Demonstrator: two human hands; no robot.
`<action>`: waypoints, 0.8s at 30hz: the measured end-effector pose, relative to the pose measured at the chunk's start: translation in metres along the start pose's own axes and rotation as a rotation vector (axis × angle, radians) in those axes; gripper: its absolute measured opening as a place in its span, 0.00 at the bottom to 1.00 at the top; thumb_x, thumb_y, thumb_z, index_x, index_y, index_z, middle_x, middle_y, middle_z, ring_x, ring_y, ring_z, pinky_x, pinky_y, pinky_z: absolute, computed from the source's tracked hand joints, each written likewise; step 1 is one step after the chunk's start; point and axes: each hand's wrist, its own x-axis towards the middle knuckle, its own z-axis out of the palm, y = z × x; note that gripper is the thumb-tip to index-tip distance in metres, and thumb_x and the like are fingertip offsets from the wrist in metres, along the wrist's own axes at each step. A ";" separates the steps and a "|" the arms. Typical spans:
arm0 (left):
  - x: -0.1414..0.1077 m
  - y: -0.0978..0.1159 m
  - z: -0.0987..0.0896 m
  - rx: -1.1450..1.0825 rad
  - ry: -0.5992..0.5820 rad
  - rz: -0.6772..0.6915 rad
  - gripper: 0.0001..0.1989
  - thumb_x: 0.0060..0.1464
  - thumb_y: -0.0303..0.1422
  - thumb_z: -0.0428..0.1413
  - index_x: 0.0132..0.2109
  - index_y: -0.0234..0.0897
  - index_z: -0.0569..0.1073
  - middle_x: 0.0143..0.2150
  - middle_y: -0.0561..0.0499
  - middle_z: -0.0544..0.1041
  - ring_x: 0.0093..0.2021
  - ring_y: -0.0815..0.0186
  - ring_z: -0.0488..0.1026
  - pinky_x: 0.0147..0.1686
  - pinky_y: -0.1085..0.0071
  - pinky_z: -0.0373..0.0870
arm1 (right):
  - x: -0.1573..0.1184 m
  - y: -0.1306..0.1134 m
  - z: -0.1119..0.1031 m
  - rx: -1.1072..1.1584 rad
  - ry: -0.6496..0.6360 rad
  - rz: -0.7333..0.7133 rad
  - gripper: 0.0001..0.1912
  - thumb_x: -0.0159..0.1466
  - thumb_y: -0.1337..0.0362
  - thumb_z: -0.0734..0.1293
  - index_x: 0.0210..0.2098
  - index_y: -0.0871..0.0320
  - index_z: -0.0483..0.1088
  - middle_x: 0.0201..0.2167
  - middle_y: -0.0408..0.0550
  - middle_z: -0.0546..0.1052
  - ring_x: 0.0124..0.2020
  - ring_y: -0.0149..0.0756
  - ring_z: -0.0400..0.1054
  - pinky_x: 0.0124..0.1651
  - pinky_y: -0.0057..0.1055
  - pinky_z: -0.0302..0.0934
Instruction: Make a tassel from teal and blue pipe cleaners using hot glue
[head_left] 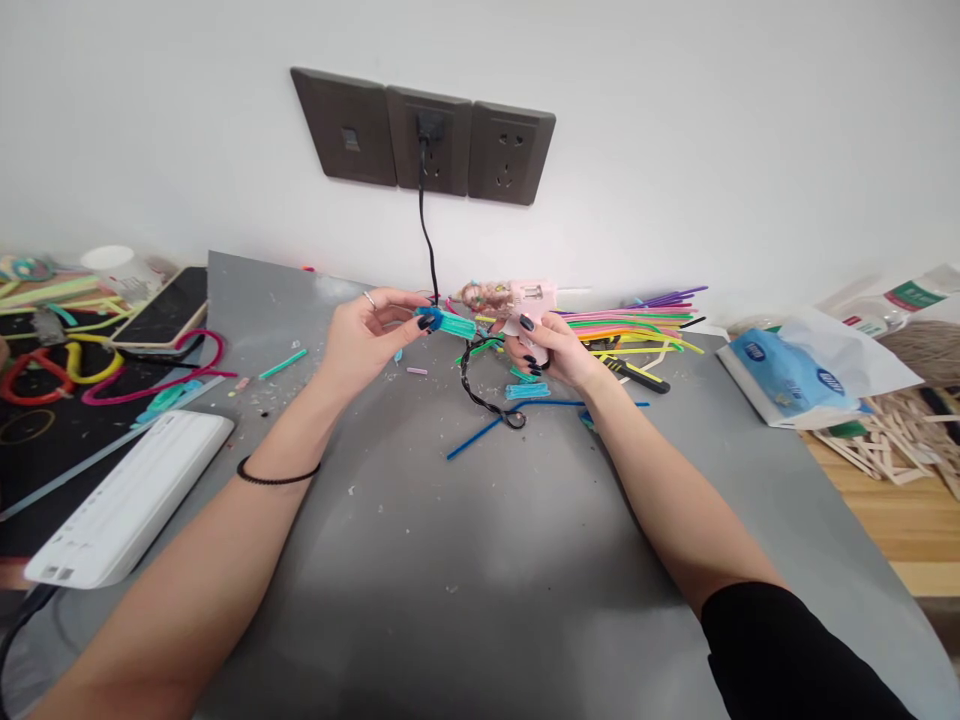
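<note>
My left hand (379,325) pinches a small piece of blue and turquoise pipe cleaner (456,325) above the grey mat. Close on its right, my right hand (544,345) is wrapped round the handle of a pink glue gun (531,298). The gun's nozzle end, crusted with brownish glue, points left, just above the turquoise piece; whether they touch I cannot tell. Below my right hand lie another turquoise piece (527,391) and a dark blue pipe cleaner (474,438). A twisted black cord (480,398) loops down beside them.
Colourful pipe cleaners (622,325) and a yellow-black cutter (637,375) lie behind my right wrist. A tissue pack (787,370) and wooden sticks (892,440) are at right. On the left are a white power strip (135,495), a phone (161,308) and pliers (37,380).
</note>
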 end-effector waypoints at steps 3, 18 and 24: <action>-0.001 0.004 0.002 -0.030 0.003 0.032 0.30 0.42 0.56 0.78 0.41 0.38 0.83 0.43 0.43 0.87 0.44 0.54 0.85 0.46 0.57 0.85 | 0.002 -0.008 0.007 0.026 0.025 -0.039 0.31 0.62 0.37 0.78 0.44 0.59 0.74 0.21 0.35 0.64 0.21 0.27 0.56 0.25 0.27 0.59; -0.010 0.009 0.013 0.057 -0.084 0.135 0.12 0.50 0.41 0.74 0.39 0.40 0.85 0.42 0.45 0.84 0.43 0.56 0.82 0.44 0.57 0.85 | 0.002 -0.034 0.031 0.107 0.025 -0.091 0.30 0.66 0.34 0.74 0.47 0.54 0.72 0.19 0.31 0.60 0.20 0.29 0.54 0.45 0.42 0.79; -0.011 0.011 0.013 0.100 -0.078 0.102 0.14 0.50 0.44 0.73 0.39 0.41 0.85 0.43 0.45 0.83 0.42 0.57 0.81 0.42 0.59 0.84 | 0.002 -0.035 0.037 0.108 0.018 -0.089 0.30 0.65 0.33 0.75 0.45 0.52 0.72 0.19 0.32 0.61 0.21 0.30 0.54 0.45 0.44 0.78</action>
